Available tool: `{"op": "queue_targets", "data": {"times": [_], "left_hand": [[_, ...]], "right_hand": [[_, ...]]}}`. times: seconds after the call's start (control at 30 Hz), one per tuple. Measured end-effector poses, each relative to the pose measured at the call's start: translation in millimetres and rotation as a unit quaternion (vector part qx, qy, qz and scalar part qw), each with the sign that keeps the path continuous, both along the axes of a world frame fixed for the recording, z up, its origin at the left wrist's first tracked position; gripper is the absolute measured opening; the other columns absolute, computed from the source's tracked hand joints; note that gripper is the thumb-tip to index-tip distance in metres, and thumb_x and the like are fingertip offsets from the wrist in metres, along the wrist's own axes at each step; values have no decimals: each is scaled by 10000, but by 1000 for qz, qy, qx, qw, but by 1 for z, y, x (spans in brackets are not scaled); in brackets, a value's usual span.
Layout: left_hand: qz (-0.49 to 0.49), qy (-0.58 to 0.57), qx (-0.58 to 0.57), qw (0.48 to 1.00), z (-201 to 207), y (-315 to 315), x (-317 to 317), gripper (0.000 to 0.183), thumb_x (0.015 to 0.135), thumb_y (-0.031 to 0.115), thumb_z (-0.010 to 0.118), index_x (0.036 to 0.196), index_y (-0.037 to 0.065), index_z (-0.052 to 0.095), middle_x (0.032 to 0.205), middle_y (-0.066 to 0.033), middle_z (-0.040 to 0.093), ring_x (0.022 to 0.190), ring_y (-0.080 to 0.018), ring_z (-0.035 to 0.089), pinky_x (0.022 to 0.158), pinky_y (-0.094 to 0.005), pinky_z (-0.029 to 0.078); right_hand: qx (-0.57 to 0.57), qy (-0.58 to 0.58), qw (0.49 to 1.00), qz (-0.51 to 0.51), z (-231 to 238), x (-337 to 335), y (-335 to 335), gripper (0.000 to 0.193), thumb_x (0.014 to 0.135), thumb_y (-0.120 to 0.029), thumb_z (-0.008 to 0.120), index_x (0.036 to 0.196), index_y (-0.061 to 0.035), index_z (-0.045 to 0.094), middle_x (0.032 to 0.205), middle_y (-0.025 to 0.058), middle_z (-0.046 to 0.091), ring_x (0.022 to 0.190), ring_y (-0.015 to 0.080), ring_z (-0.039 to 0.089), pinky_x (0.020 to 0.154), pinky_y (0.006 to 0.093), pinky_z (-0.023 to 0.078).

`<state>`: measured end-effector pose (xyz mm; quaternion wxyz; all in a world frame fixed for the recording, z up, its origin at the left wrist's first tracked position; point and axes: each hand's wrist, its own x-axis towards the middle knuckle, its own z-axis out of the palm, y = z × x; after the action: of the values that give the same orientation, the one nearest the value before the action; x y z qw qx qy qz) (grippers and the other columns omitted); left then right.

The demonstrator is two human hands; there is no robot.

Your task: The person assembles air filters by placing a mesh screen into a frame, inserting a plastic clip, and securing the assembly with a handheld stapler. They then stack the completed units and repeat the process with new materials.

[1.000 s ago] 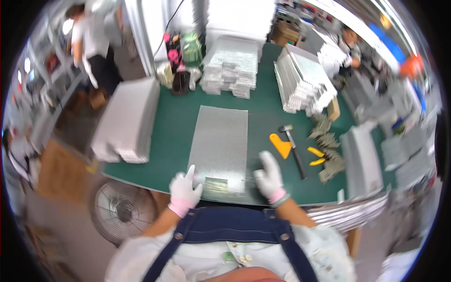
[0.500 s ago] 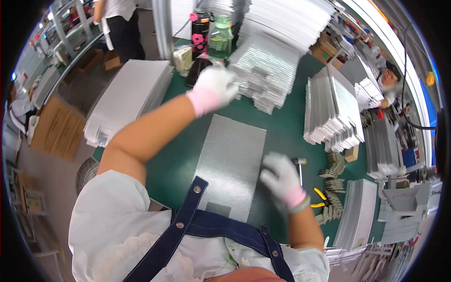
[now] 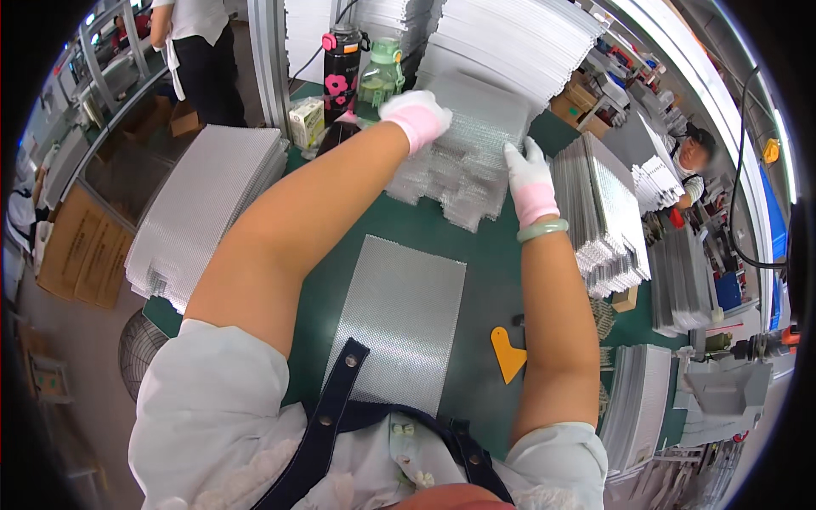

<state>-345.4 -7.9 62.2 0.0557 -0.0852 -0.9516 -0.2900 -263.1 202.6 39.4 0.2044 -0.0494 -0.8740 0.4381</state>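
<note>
My left hand [image 3: 416,117], in a white and pink glove, is at the far left side of a stack of silvery, see-through textured sheets [image 3: 459,174]. Its fingers are curled closed, and what they hold, if anything, is hidden. At the right edge of that stack is my right hand [image 3: 531,183], gloved alike, thumb and fingers apart and seemingly touching the edge. The far part of the stack's top looks smeared. Close to my body, one grey sheet with a fine mesh pattern [image 3: 399,314] lies flat on the green table top [image 3: 323,280].
Stacked pale sheets [image 3: 208,204] stand at left, with further silvery stacks [image 3: 599,204] at right. Beyond are a black flowered bottle [image 3: 342,72] and a green bottle [image 3: 381,76]. A yellow scraper [image 3: 508,355] lies by my right forearm. Other people work farther off.
Both hands have moved to the stack: the left rightward, the right far forward from beside the flat sheet. A yellow scraper now shows; the hammer and pliers are mostly hidden. The view has shifted.
</note>
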Motion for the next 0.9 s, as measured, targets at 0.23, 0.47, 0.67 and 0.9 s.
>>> {"op": "queue_targets", "data": {"times": [0.23,0.47,0.67,0.9], "left_hand": [[-10,-78,5,997,-7,-7,-16,584,843,477,571,1091,-40,681,1158,-276,639,1111,-403,614,953,-441,472],[-67,-56,-177,980,-2,-10,-15,332,868,219,551,1058,-1,713,1089,-224,682,992,-374,672,861,-451,524],[-30,-70,-75,994,18,-3,3,373,892,217,466,1093,15,706,1165,-206,664,1073,-375,647,921,-440,500],[-30,-78,-67,994,25,-13,-16,402,888,282,476,1111,33,700,1205,-181,658,1110,-368,628,939,-430,490]], "right_hand": [[138,-101,982,-84,-13,-4,-16,775,887,-475,553,1452,26,380,1507,306,304,1405,413,325,1172,425,260],[28,-149,984,-90,1,3,-7,765,906,-341,597,1454,104,303,1436,297,439,1349,380,431,1125,361,322],[39,-92,992,-75,14,12,-13,866,879,-369,597,1475,126,211,1505,316,328,1401,395,357,1145,365,290],[108,92,990,-24,7,-8,3,803,903,-313,598,1469,124,232,1519,310,295,1440,371,277,1180,370,225]]}}
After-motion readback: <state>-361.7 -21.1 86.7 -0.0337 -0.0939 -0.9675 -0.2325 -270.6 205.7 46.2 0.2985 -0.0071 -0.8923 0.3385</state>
